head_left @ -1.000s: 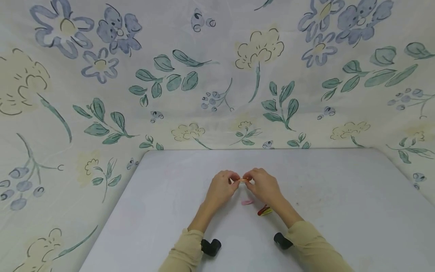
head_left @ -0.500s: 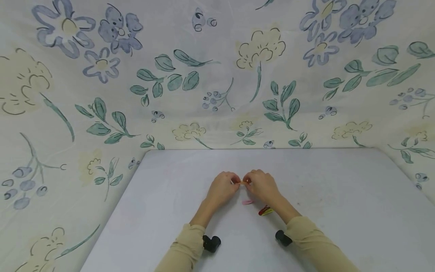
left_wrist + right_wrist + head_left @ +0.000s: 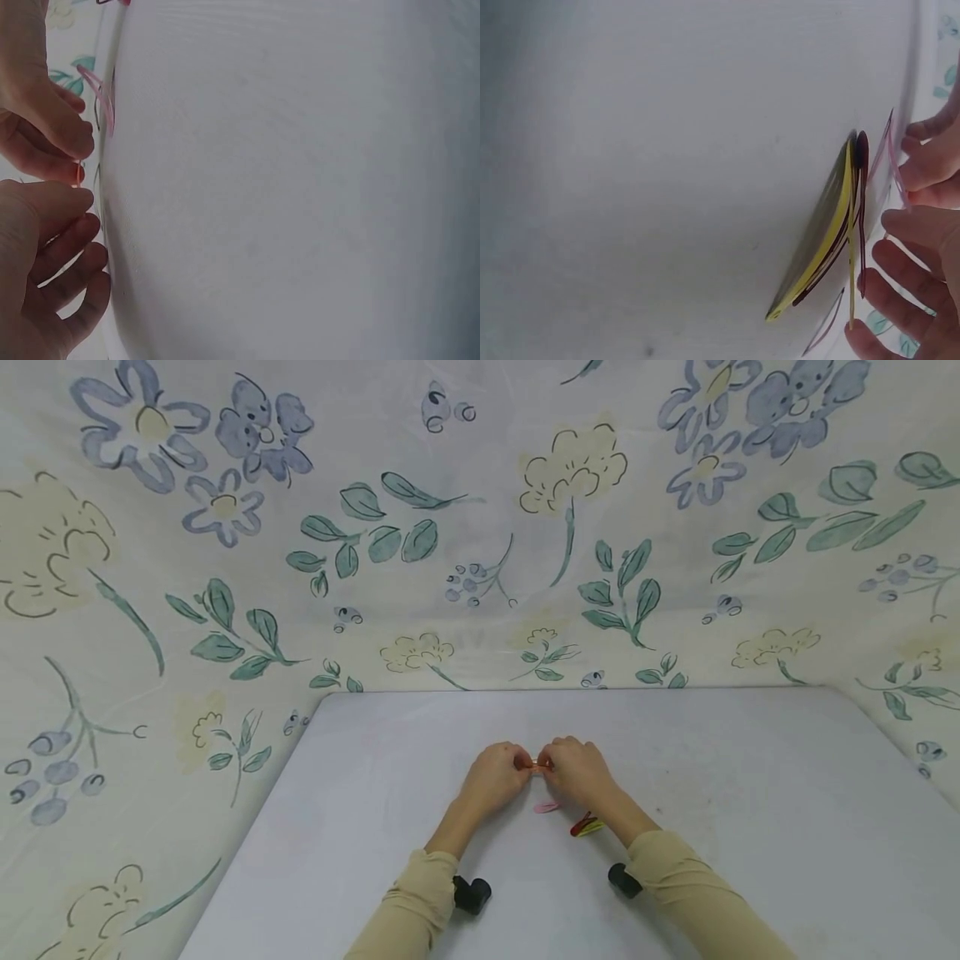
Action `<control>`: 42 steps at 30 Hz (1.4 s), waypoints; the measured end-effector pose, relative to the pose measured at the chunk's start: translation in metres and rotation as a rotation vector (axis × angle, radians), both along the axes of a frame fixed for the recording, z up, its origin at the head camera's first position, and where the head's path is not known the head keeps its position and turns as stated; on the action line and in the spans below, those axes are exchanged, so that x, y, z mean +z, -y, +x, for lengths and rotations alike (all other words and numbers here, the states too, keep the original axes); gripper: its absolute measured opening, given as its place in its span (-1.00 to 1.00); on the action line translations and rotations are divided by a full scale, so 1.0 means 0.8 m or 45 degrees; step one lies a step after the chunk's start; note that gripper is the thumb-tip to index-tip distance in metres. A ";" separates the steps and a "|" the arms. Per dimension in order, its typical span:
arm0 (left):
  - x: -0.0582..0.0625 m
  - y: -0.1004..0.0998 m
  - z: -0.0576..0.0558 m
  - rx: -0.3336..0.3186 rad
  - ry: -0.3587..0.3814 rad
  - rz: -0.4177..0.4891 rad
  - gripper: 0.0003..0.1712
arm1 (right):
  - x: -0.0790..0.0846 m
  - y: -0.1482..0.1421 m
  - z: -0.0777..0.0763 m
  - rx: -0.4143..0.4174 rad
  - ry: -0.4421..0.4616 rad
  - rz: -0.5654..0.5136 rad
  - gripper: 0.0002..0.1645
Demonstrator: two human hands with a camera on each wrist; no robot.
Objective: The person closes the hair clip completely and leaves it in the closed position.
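Note:
Fingertips of my left hand (image 3: 495,779) and my right hand (image 3: 583,774) pinch opposite ends of a small orange hair clip (image 3: 537,766), held between them over the white table. Only a thin orange strip shows in the left wrist view; the fingers hide the rest, so I cannot tell if it is snapped. A pink snap hair clip (image 3: 547,807) lies on the table just below the hands. Beside the right wrist, a dark red hair clip (image 3: 863,172) and a yellow hair clip (image 3: 832,238) lie together, their two arms spread apart.
Below the hands, the white table (image 3: 360,827) spreads out on both sides. Flowered cloth (image 3: 465,568) hangs behind its far edge. Black wrist devices (image 3: 472,895) are worn at both sleeves.
Both hands have shifted slightly toward the table's near side, still pinching the orange clip. Less of it shows between the fingers. The other clips lie as before.

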State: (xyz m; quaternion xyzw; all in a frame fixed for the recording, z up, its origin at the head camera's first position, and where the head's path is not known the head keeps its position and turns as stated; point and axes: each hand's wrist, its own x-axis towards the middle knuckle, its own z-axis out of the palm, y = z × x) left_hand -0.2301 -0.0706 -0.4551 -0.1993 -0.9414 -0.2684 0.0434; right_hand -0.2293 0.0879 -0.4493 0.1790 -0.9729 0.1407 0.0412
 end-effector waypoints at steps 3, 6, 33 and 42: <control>0.000 0.001 0.000 0.002 -0.011 -0.009 -0.92 | 0.000 0.002 -0.002 0.007 0.002 0.027 -0.90; 0.001 0.001 -0.001 -0.001 -0.024 -0.015 -0.94 | 0.000 0.004 -0.004 0.001 0.022 0.045 -0.91; -0.001 0.001 0.002 -0.005 -0.067 -0.034 -0.92 | -0.003 0.003 -0.005 0.015 0.050 0.031 -0.87; 0.001 0.001 0.006 -0.005 -0.058 -0.013 -0.91 | -0.004 0.002 -0.003 -0.003 0.045 0.008 -0.85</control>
